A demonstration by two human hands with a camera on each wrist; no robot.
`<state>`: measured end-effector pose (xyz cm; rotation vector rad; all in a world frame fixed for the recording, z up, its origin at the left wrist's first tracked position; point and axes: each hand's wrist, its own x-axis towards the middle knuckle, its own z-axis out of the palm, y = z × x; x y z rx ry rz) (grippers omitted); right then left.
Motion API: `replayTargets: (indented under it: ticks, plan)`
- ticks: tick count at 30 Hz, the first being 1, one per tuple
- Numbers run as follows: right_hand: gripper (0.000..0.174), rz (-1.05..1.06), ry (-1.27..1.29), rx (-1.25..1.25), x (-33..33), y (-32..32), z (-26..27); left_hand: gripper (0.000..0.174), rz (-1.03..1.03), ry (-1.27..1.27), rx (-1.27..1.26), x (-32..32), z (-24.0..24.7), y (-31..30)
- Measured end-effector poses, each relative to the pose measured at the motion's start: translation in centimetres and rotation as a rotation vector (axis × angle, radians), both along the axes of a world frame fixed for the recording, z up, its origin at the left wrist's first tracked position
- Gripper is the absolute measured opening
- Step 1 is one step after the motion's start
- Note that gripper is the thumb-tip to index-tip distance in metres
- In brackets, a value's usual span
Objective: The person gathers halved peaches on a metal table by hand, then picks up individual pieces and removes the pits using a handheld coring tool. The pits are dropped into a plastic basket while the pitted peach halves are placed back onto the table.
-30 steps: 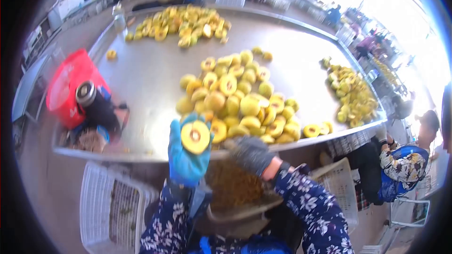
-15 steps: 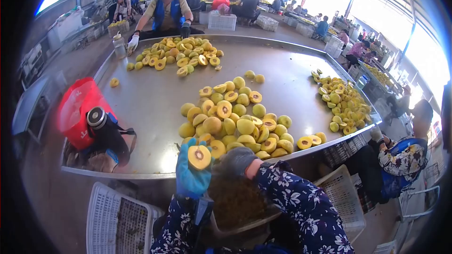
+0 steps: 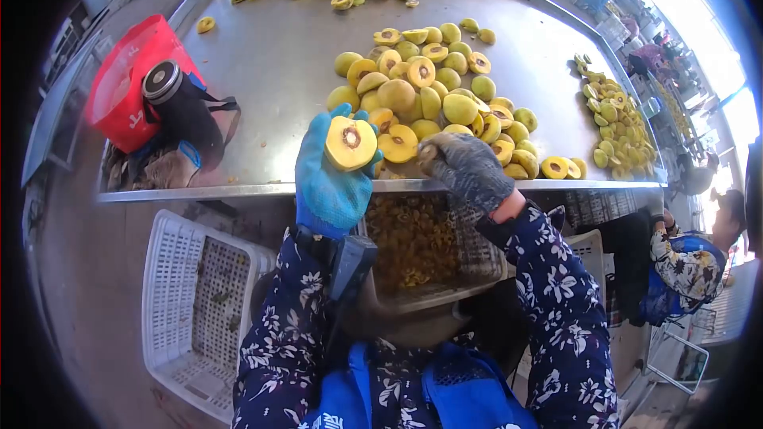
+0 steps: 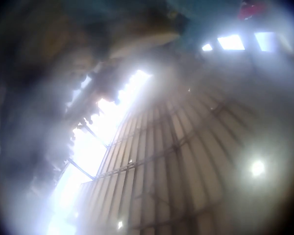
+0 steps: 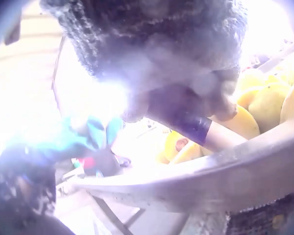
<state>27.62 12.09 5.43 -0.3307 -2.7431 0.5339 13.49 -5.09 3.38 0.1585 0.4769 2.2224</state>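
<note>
My blue-gloved left hand [image 3: 332, 183] holds a halved yellow peach [image 3: 350, 143], cut face up with the pit area showing, over the table's near edge. To its right, my grey-gloved right hand [image 3: 469, 171] is curled at the same edge, beside the peach pile [image 3: 421, 71]. The right wrist view shows those fingers gripping a dark-handled tool [image 5: 186, 115] with a pale shaft; its tip is not visible. Another cut peach half [image 3: 398, 144] lies between the hands on the metal table [image 3: 262, 111]. Mostly roof and blur fill the left wrist view.
A crate of brown scraps [image 3: 413, 246] stands below the table edge, with a white crate [image 3: 183, 302] to its left. A red bag [image 3: 131, 71] and a dark flask [image 3: 187, 111] sit on the left. More peaches [image 3: 616, 123] lie at right; a seated person [image 3: 687, 270] is nearby.
The head view has tilted up and then down again. My right hand now sits farther from the left hand, which keeps holding the peach half.
</note>
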Motion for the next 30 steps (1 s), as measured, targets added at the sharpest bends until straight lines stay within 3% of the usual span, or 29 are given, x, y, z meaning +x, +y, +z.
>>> replayTargets:
  ticks: [2,5,6,8,10,13,14,17,21,23,28,30]
  plan:
    - [0.022,-0.047,0.085,-0.072,1.1,-0.4,0.4,0.048,-0.014,-0.003,-0.006,0.3,0.5,0.0]
    - [0.021,-0.068,0.207,-0.98,3.2,-1.3,1.8,0.042,-0.062,-0.006,-0.029,0.8,0.3,0.2]
    - [0.021,-0.085,0.213,-0.973,4.1,-2.3,3.4,0.042,-0.085,-0.004,-0.046,1.1,0.3,0.4]
    - [0.024,-0.193,0.226,-1.301,5.4,-4.4,5.8,0.045,-0.097,-0.041,-0.086,1.9,0.3,1.2]
    - [0.032,-0.213,0.213,-1.331,7.0,-5.2,5.5,0.046,-0.211,-0.097,0.004,2.8,-0.4,1.7]
    - [0.046,-0.366,-0.111,-1.053,9.4,-7.1,4.6,0.044,-0.3,-0.156,0.042,4.4,-1.6,2.3]
    - [0.046,-0.377,-0.114,-1.064,10.2,-7.8,4.1,0.044,-0.278,-0.18,0.009,5.1,-1.8,2.6]
    - [0.053,-0.235,-0.059,-0.458,11.8,-8.6,1.9,0.047,-0.274,-0.221,-0.008,5.8,-2.9,3.1]
    - [0.053,-0.226,0.028,-0.432,11.6,-9.5,0.2,0.051,-0.296,-0.142,-0.023,5.7,-2.7,2.4]
    - [0.051,-0.167,0.068,-0.303,11.6,-9.6,-0.9,0.047,-0.259,-0.077,-0.055,6.1,-2.0,2.3]
    - [0.044,-0.252,-0.081,-0.647,10.7,-9.7,-0.4,0.05,-0.219,0.002,-0.168,6.5,-1.4,1.8]
    - [0.043,-0.302,-0.032,-1.138,10.3,-9.5,-0.8,0.055,-0.257,0.064,-0.206,6.4,-1.8,1.8]
